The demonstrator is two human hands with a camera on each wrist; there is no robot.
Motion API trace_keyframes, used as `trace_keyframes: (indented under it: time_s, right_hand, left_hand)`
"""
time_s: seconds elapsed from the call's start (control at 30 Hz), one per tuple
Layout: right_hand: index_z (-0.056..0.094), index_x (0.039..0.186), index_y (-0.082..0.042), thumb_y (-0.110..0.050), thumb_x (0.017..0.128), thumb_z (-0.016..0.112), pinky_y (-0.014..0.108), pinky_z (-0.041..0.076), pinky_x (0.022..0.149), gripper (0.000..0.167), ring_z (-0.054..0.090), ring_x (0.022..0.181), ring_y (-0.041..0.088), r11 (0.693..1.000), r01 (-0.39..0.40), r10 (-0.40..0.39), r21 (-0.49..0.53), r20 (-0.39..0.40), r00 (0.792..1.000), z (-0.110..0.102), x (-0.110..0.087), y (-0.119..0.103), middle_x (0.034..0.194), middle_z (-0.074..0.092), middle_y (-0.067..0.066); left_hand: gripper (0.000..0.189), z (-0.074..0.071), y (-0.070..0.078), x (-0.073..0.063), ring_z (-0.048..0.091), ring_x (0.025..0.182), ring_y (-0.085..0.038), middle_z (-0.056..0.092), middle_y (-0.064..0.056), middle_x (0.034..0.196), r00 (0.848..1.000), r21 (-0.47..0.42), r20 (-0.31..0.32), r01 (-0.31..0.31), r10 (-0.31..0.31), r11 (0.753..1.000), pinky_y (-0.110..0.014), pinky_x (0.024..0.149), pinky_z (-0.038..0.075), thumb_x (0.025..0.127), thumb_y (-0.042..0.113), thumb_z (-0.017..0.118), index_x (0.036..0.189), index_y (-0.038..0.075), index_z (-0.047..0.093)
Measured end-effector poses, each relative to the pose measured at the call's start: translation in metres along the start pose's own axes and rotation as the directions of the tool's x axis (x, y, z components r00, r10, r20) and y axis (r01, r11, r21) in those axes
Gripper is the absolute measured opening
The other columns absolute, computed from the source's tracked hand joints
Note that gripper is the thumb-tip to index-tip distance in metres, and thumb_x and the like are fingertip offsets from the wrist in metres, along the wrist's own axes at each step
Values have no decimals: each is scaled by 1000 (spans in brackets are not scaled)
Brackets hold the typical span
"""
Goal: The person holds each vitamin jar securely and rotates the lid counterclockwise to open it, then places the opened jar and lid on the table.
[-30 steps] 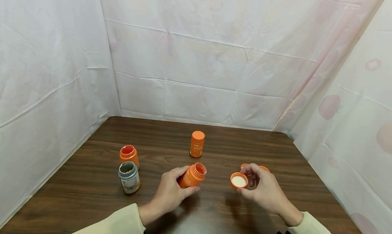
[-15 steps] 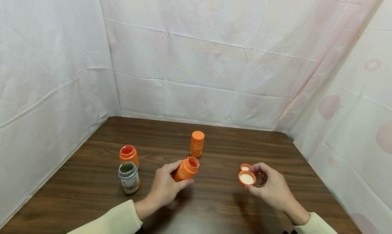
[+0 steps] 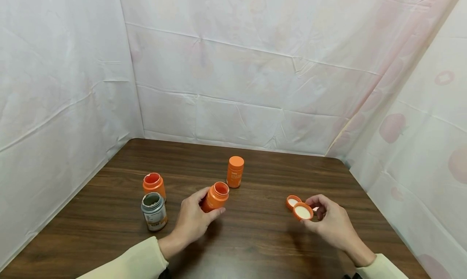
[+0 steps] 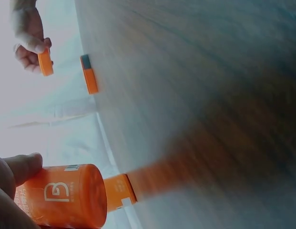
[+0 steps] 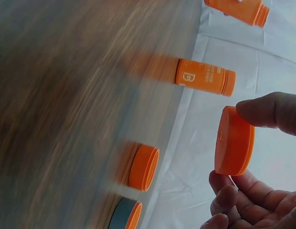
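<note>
Clasped in the left hand (image 3: pixel 193 221), an open orange bottle (image 3: pixel 215 197) leans above the table (image 3: pixel 255 242), near a capped bottle (image 3: pixel 235 172). On my feed, the right hand (image 3: pixel 335 225) pinches an orange cap (image 5: pixel 233 143), also off the table, its pale liner (image 3: pixel 303 212) showing; I see a second cap (image 3: pixel 292 201) and a grey cap (image 5: pixel 120 214) lying nearby.

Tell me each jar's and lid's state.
Held round orange plastic jar, left hand: open, tilted
Held round orange plastic lid, right hand: inside up
Far round orange plastic jar: closed, upright
Round orange plastic jar at left: open, upright
Round grey plastic jar: open, upright
Loose round orange plastic lid: inside up
Round grey lid: inside up
</note>
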State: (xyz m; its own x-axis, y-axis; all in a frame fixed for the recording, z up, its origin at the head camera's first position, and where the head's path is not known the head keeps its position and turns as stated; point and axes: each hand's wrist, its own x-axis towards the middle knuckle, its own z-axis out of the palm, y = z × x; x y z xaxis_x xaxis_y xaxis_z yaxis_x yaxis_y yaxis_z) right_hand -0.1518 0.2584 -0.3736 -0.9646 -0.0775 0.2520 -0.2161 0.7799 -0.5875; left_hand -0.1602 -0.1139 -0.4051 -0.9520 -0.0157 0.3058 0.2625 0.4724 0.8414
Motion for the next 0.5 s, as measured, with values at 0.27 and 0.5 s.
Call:
trace_keyframes:
  time_s: [0.27,0.5]
  right_hand:
    - [68,108,-11,-21,71,94,25,47,67,46,62,82,19,999,-41,41,-23,-1,999,-4,1,13,97,70,-1]
    - [67,108,-9,-28,72,94,27,47,69,48,60,83,18,992,-86,88,-91,20,996,-8,1,26,97,69,0]
  left_hand:
    - [57,-1,-3,4,66,104,-19,71,-4,115,1000,-9,-21,14,-15,1000,-46,93,53,79,17,91,129,11,65]
    - [58,-4,-4,5,66,105,-20,71,-4,116,999,-3,-43,20,-20,1000,-47,94,53,78,17,91,129,11,64]
